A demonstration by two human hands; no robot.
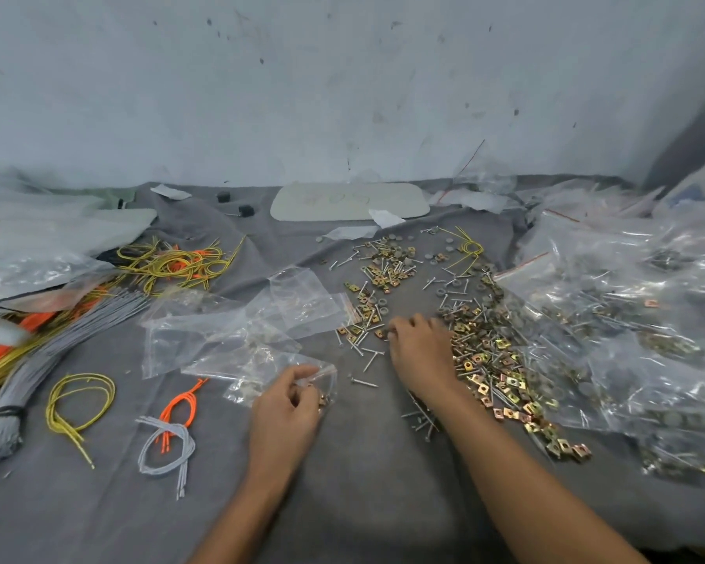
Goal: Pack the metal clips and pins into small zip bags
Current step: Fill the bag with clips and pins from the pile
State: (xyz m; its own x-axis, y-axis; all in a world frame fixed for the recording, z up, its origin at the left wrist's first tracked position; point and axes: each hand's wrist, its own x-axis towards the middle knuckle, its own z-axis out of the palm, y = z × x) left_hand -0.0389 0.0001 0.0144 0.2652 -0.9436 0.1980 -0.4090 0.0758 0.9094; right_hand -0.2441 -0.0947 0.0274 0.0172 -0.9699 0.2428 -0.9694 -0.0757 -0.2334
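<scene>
Brass-coloured metal clips [490, 362] and steel pins [368, 357] lie in a loose heap on the grey cloth [363, 482] over the counter. The heap runs from 12 to 4 o'clock of the right hand [420, 352].

Left hand [288, 405], at 9 o'clock of the right, pinches a small zip bag [261, 372] near its mouth, fingers curled round the film. A few clips show inside.

Right hand lies on the heap's near edge, fingers bent, tips down among the pieces. Cannot tell whether anything is pinched.

Spare empty bags [237, 319] lie at 11 o'clock of the left hand. Filled bags [627, 319] are piled at 3 o'clock of the heap.

Handling, my judgement:
- Clips: small, stiff, light singly, sharp-edged, likely to snag one another. Best scooped several at a time.
- Pins: thin, slippery, prone to roll. Take by the shank, points away from the film, since a point could pierce it.
- Bag: limp and slick. Hold at the zip strip, mouth spread.
</scene>
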